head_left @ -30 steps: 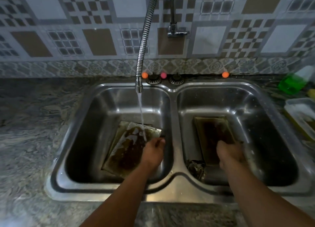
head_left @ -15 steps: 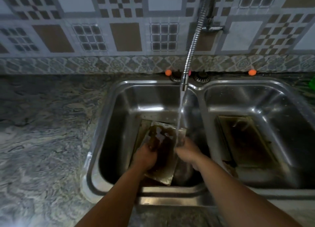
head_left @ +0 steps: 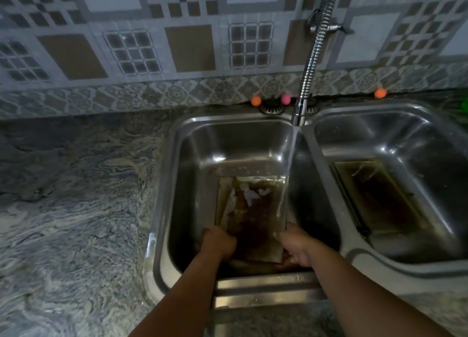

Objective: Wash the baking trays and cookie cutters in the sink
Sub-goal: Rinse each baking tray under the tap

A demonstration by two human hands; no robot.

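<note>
A greasy brown baking tray (head_left: 253, 215) lies tilted in the left basin of the steel double sink (head_left: 164, 184). My left hand (head_left: 219, 243) grips its near left corner and my right hand (head_left: 296, 245) grips its near right corner. Water runs from the flexible tap hose (head_left: 307, 75) onto the tray's right edge, just above my right hand. A second dirty baking tray (head_left: 379, 197) lies flat in the right basin. No cookie cutters can be made out.
A marbled stone counter (head_left: 76, 197) spreads to the left of the sink. Small orange and pink balls (head_left: 256, 101) sit along the sink's back rim by the tiled wall. Something green (head_left: 464, 106) shows at the far right edge.
My right hand left the right basin and came to the tray in the left basin. Both hands now hold its near corners, squared up under the stream. The view has shifted left.
</note>
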